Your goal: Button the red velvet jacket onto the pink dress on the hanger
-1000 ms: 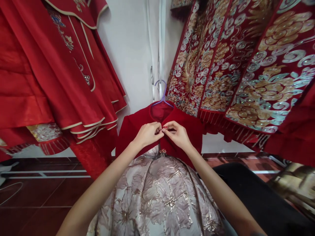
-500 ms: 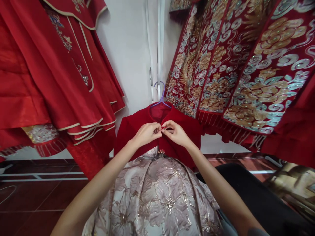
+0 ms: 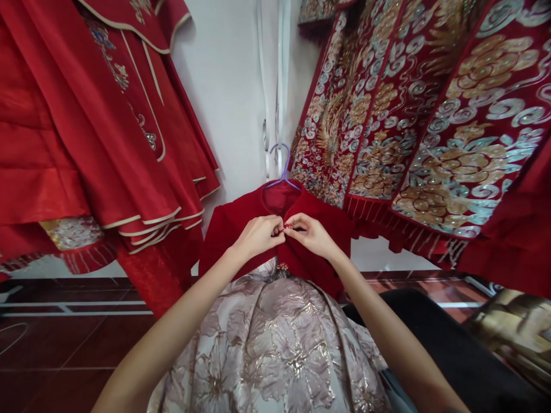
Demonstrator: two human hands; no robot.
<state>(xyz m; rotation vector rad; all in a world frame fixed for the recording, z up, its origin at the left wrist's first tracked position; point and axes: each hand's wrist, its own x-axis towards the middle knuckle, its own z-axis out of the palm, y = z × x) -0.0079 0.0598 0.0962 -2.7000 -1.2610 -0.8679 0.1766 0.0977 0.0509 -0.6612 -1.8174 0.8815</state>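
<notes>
A red velvety jacket (image 3: 232, 221) hangs on a purple hanger (image 3: 284, 166), its collar standing open around the neck. At the upper front opening, my right hand (image 3: 312, 234) pinches a small red fastener (image 3: 288, 226) with shiny bits on it. My left hand (image 3: 260, 234) meets it there, fingers curled closed at the same spot; the thing between its fingertips is mostly hidden. Lower on the front shows a second ornamental fastener (image 3: 282, 267). Below the jacket spreads a pale, shiny floral skirt (image 3: 284, 344).
Red garments with cream piping (image 3: 129, 143) hang on the left. An embroidered red garment with bead fringe (image 3: 430, 132) hangs on the right. White rack poles (image 3: 282, 74) stand against the wall behind the hanger. Beside my right arm lies a black surface (image 3: 426, 332).
The view has shifted very slightly. Both hands stay together at the jacket's front, with the red fastener still in my right fingertips.
</notes>
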